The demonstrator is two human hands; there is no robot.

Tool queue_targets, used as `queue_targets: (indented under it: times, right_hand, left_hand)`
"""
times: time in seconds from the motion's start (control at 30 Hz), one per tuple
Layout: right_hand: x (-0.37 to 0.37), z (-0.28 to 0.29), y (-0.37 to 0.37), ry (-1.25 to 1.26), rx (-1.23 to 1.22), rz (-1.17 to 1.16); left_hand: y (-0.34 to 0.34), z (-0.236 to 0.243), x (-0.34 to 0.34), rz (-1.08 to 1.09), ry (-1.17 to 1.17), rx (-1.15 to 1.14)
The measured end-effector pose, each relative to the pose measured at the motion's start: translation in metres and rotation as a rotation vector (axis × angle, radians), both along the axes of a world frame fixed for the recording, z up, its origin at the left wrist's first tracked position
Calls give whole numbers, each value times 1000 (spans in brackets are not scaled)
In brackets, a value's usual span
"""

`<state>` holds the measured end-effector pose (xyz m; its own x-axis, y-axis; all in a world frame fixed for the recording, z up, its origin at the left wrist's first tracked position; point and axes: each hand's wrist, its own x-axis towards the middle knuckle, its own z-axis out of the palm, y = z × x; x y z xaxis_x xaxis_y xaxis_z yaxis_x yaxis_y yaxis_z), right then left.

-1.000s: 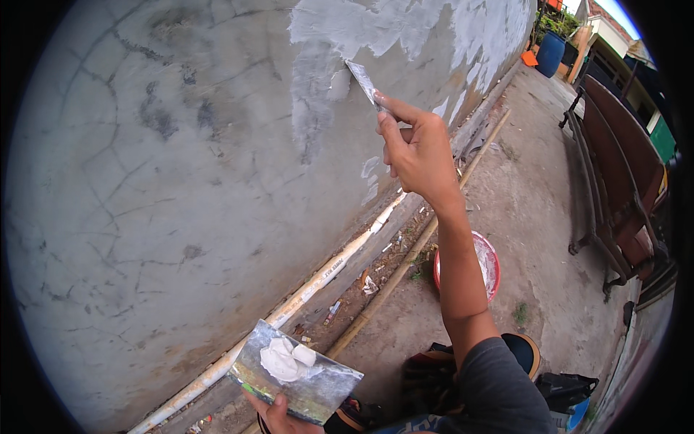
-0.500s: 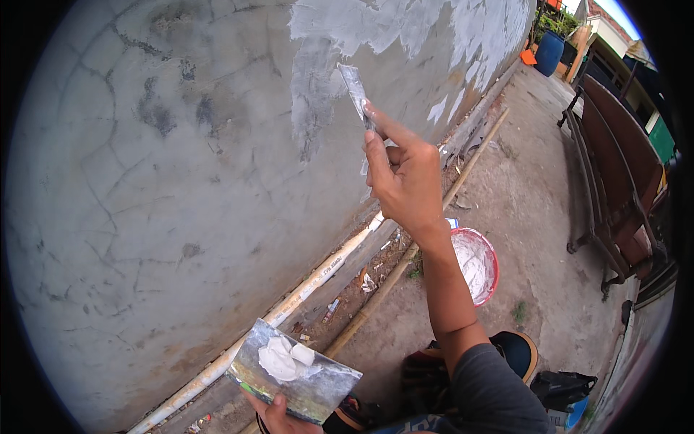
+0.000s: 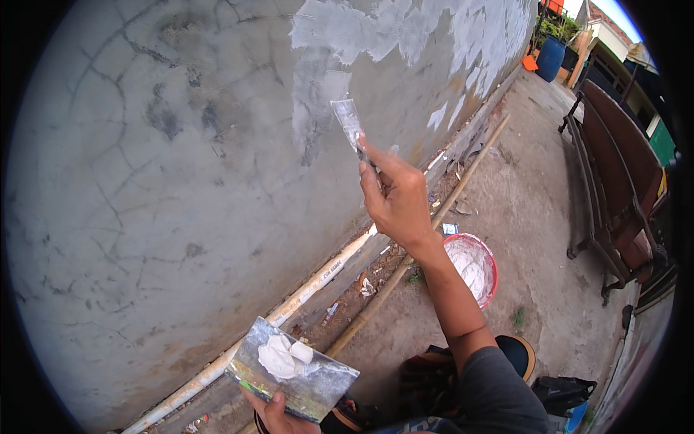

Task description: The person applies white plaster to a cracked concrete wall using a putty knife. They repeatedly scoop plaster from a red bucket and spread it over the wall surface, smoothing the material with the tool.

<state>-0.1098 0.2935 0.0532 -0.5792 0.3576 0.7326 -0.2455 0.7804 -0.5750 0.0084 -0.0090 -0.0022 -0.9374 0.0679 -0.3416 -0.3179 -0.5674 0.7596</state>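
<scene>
My right hand [image 3: 396, 194] grips a putty knife [image 3: 347, 121], its index finger stretched along the tool. The smeared blade is at the grey wall [image 3: 195, 239], just below a patch of white putty [image 3: 354, 29] spread over the upper part; whether it touches cannot be told. Low at the front, my left hand [image 3: 278, 416] supports a flat rectangular board [image 3: 318, 390] by its near edge, thumb on top. A mound of white putty [image 3: 278, 358] sits on the board.
A red-rimmed tub of white putty [image 3: 470, 267] stands on the ground right of my forearm. Along the wall's foot run a pale pipe [image 3: 318, 282] and a bamboo pole [image 3: 390, 286]. A brown bench [image 3: 614, 173] is at the right, a blue barrel [image 3: 551, 58] far off.
My right hand has moved down a little with the putty knife, whose blade now sits lower on the wall and turns more of its face to view. The left hand and board stay nearly still.
</scene>
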Motion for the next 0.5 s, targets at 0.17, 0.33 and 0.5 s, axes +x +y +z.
queue_targets:
  times: [0.17,0.33,0.5]
  right_hand:
    - [-21,26,12,72,10,-9]
    - [-24,-35,0,88,55,17]
    - [-29,-44,8,188,0,-6]
  left_hand:
    - [2,5,0,-27,32,-26]
    - [2,4,0,-25,19,-5]
    - [-4,0,2,-48,8,-2]
